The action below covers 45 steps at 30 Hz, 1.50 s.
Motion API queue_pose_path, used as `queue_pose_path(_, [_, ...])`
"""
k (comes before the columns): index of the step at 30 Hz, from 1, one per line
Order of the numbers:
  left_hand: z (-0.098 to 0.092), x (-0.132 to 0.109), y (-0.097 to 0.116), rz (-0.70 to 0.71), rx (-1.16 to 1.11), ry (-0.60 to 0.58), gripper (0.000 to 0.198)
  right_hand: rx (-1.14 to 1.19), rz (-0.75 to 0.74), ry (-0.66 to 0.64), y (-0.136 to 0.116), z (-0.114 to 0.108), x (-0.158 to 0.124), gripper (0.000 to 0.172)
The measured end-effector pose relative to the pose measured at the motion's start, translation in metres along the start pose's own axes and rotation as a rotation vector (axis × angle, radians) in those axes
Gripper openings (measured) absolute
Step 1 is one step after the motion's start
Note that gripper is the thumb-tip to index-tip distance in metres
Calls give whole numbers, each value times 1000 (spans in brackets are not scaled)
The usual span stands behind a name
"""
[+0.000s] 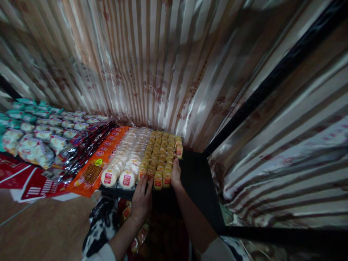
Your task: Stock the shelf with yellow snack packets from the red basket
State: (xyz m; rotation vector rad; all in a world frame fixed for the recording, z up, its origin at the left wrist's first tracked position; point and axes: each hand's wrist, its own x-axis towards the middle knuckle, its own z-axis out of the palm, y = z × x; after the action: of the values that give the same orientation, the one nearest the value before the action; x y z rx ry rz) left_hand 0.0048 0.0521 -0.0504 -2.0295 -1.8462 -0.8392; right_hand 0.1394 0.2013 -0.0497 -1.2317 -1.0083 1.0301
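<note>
Several rows of small yellow-wrapped snack packets (159,154) with red and white labels stand closely packed on a black shelf (194,177). At their front edge, my left hand (141,199) lies with its fingers stretched out against the nearest packets. My right hand (176,174) rests along the right side of the rows, fingers extended forward and touching the outer packets; its far fingertips are partly hidden. Neither hand is closed around a packet. Left of the yellow ones are rows of round white wrapped crackers (127,178), their labels facing me.
Further left lie orange snack bags (94,172), dark red shiny packs (85,150), and white and teal packets (43,134). A striped curtain (152,72) hangs behind. A black metal post (261,90) slants up at the right. Loose packets (143,232) sit below the shelf edge.
</note>
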Motion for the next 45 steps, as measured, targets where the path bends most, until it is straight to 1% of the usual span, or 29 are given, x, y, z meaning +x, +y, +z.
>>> queue_pose_path(3, [-4, 2, 2, 15, 45, 0, 58, -35, 19, -12, -8, -2, 1, 67])
queue_pose_path(6, [-7, 6, 4, 25, 77, -1, 53, -97, 2, -58, -18, -6, 0, 67])
queue_pose_path(8, [-8, 8, 4, 31, 92, -3, 50, -137, -9, -68, -22, -9, 0, 66])
queue_pose_path(11, [-10, 11, 4, 34, 107, 7, 48, -129, 1, -60, -22, -11, 1, 65])
queue_pose_path(14, [-11, 14, 4, 40, 111, 6, 48, -47, 40, -55, -17, -11, 0, 65])
queue_pose_path(17, [-11, 17, 4, 36, 102, -11, 49, -31, 14, -31, -16, -13, -6, 63])
queue_pose_path(19, [-9, 17, 4, 23, 97, -8, 50, -103, -40, -19, -21, -16, -12, 61])
queue_pose_path(20, [-7, 16, 4, 17, 96, -5, 50, -167, -92, -3, -25, -18, -14, 58])
queue_pose_path(21, [-6, 16, 5, 11, 94, -5, 50, -244, -168, 19, -30, -20, -17, 56])
queue_pose_path(23, [-3, 14, 5, 0, 87, -15, 52, -420, -380, 45, -43, -21, -19, 50])
queue_pose_path(24, [-1, 14, 5, -5, 84, -24, 53, -505, -490, 33, -50, -19, -19, 47])
queue_pose_path(25, [0, 13, 5, -8, 83, -33, 54, -584, -583, -8, -58, -16, -19, 44])
queue_pose_path(27, [3, 12, 4, -16, 87, -43, 55, -731, -692, -156, -74, -4, -19, 39])
queue_pose_path(30, [8, 11, 2, 8, 116, -79, 57, -927, -724, -390, -94, 18, -19, 35])
queue_pose_path(31, [9, 10, 2, 24, 129, -99, 59, -978, -722, -441, -99, 25, -19, 34])
queue_pose_path(33, [12, 10, 1, 54, 151, -137, 62, -1047, -717, -506, -107, 34, -20, 33])
queue_pose_path(36, [15, 9, 1, 78, 163, -157, 66, -1090, -694, -537, -114, 38, -18, 35])
queue_pose_path(39, [18, 9, 2, 89, 164, -141, 69, -1104, -681, -549, -116, 36, -14, 37])
queue_pose_path(43, [18, 9, 2, 112, 179, -100, 64, -1147, -695, -514, -112, 34, -10, 36])
queue_pose_path(45, [17, 10, 2, 134, 201, -75, 61, -1160, -697, -540, -112, 34, -7, 35])
